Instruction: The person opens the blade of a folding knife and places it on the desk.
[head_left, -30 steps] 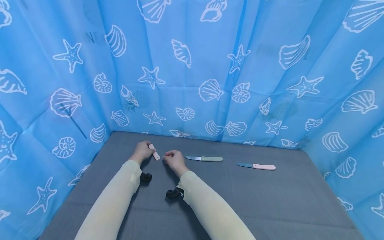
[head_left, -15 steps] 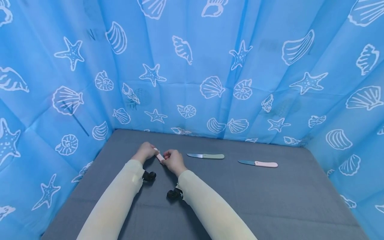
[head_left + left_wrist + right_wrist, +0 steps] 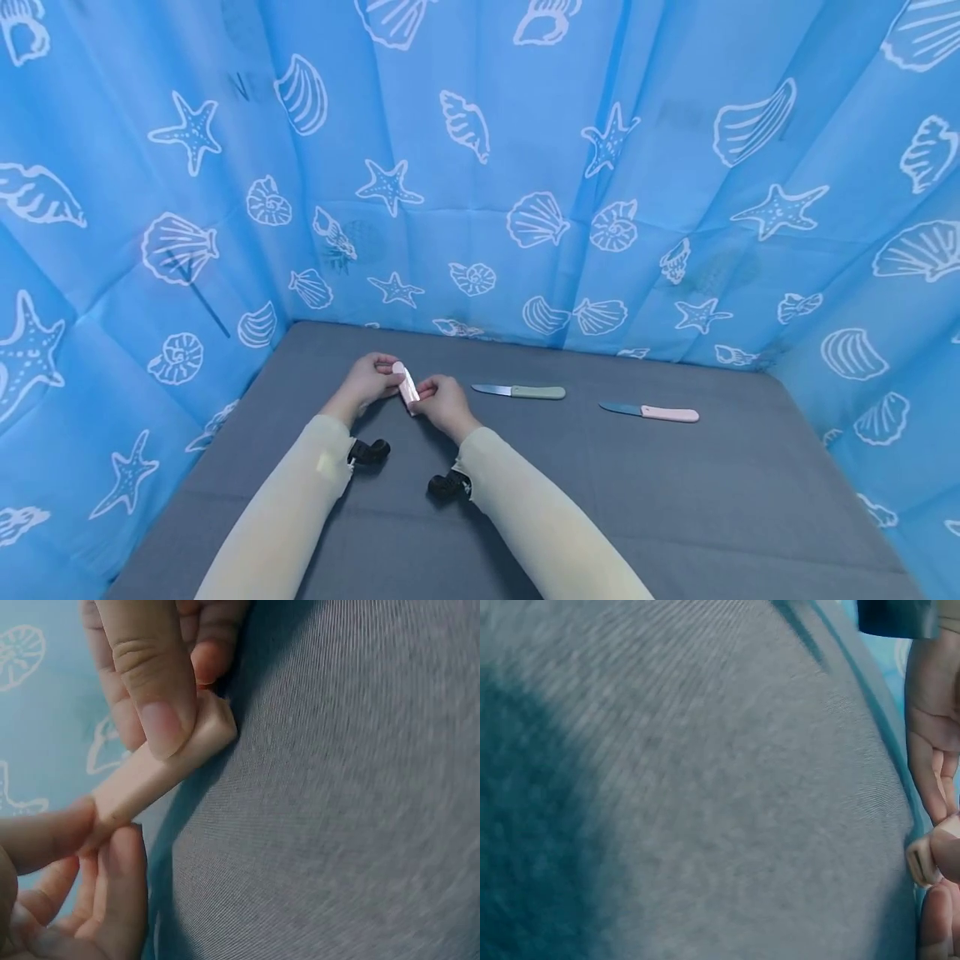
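A pale pink folding knife point(image 3: 406, 388), apparently folded, slants between both hands at the left of the table in the head view. My left hand point(image 3: 366, 380) pinches its far end. At the near end, my right hand point(image 3: 446, 405) grips it between thumb and fingers. Up close in the left wrist view, the knife point(image 3: 142, 780) looks like a plain pink bar; the right thumb point(image 3: 161, 727) presses along its upper face, and the left fingers point(image 3: 120, 870) hold the other end. A slot shows in the knife's end point(image 3: 924, 862) in the right wrist view.
Right of my hands lies a knife with a green handle point(image 3: 538, 392), its blade out to the left. Farther right lies a pink-handled knife point(image 3: 670, 414), blade also out. The grey cloth-covered table point(image 3: 675, 508) ends at a blue shell-patterned curtain point(image 3: 480, 183).
My right hand has come in and taken hold of the knife's near end. Between both hands the knife has shifted slightly right and turned, and a bright face shows on it now.
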Demonstrator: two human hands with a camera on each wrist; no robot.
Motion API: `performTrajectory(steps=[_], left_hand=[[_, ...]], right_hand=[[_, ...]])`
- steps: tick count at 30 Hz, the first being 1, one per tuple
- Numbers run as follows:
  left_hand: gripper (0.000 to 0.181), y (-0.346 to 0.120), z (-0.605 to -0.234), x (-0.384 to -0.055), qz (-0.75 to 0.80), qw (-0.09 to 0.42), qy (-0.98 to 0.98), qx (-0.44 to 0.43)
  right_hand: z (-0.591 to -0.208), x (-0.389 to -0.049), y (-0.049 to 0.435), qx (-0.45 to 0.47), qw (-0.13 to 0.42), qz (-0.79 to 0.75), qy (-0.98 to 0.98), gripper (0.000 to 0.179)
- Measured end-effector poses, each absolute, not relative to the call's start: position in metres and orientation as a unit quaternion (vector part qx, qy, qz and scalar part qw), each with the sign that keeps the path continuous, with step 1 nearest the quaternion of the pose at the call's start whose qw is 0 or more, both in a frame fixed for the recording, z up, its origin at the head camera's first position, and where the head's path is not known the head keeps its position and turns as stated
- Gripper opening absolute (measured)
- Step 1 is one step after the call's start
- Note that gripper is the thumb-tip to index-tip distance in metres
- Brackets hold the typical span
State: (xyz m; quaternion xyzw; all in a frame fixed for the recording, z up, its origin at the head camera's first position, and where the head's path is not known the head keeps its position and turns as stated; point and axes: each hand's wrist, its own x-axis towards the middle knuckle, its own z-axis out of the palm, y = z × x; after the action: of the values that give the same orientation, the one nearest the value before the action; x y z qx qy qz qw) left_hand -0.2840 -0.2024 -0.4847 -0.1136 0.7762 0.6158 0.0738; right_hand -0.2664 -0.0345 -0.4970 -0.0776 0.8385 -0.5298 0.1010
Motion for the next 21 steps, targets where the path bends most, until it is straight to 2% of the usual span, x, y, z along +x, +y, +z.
performTrajectory(steps=[7,10,15,21], left_hand=[[0.043,-0.206,-0.494,-0.28,0.659,0.08,0.744,-0.078],[0.041,-0.205,-0.495,-0.278,0.67,0.089,0.735,-0.061],[0.042,-0.201,-0.495,-0.274,0.677,0.101,0.728,-0.033],[0.042,-0.2,-0.492,-0.271,0.665,0.099,0.74,-0.021]], right_hand=[[-0.498,-0.265,-0.025,-0.077,0.13,-0.595,0.789,0.009],[-0.498,-0.266,-0.02,-0.078,0.142,-0.626,0.762,0.012],[-0.496,-0.268,-0.016,-0.083,0.132,-0.655,0.739,0.02],[-0.487,-0.268,-0.018,-0.092,0.125,-0.643,0.75,0.017]])
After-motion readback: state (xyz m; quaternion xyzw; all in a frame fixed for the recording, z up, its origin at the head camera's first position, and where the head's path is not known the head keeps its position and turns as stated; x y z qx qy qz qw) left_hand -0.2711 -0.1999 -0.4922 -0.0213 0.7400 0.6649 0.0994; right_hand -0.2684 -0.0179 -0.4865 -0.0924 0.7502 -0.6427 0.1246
